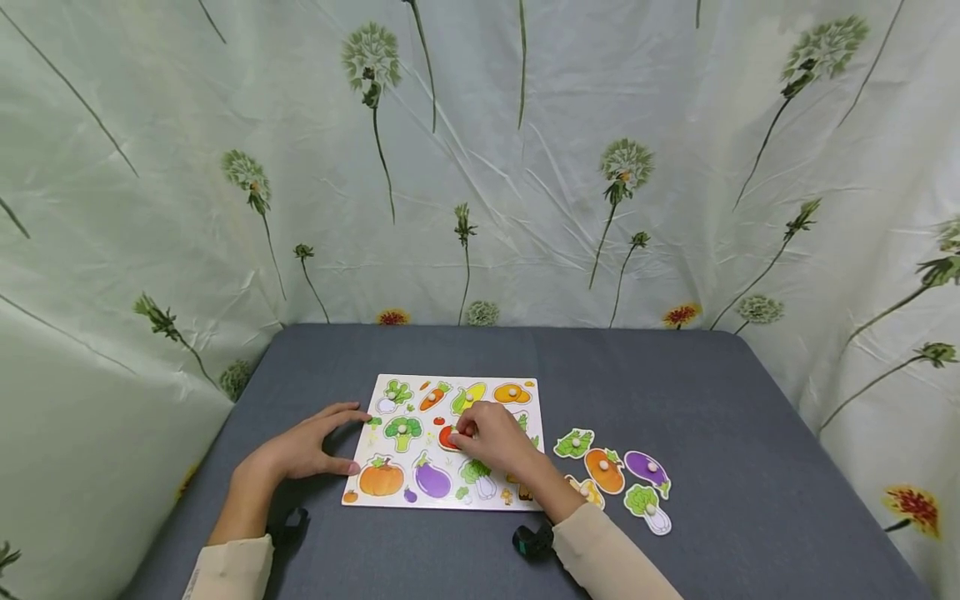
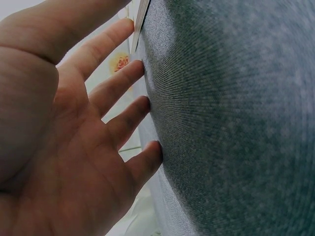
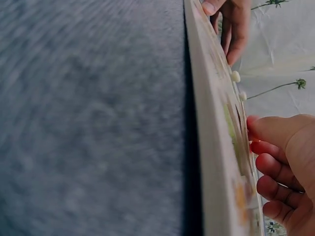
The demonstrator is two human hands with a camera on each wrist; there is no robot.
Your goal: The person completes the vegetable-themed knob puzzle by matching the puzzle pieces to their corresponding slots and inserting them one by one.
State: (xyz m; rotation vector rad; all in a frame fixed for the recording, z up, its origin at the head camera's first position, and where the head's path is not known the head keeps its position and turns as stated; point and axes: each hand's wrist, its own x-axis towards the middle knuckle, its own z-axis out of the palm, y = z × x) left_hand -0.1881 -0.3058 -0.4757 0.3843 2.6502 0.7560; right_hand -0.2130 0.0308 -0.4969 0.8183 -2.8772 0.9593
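Observation:
A white vegetable puzzle board (image 1: 450, 503) lies on the table. My right hand (image 1: 497, 435) is over its middle, thumb and forefinger pinching the red tomato piece (image 1: 447, 438), which the fingers partly cover. In the right wrist view, those fingertips (image 3: 253, 123) meet close at the board's face. My left hand (image 1: 309, 447) has its fingers spread, with thumb and forefinger at the board's left edge; the left wrist view shows its palm (image 2: 74, 162) holding nothing. Knobbed carrot (image 1: 432, 397), corn (image 1: 468, 395) and broccoli (image 1: 403, 430) pieces sit on the board.
Right of the board lie several loose pieces: a leafy green one (image 1: 572, 444), a pumpkin (image 1: 603, 477), an eggplant (image 1: 643, 467), a bok choy (image 1: 647, 506) and a yellow one (image 1: 592, 493) partly behind my right forearm. A flowered curtain (image 1: 525, 208) hangs behind the grey table (image 1: 750, 467).

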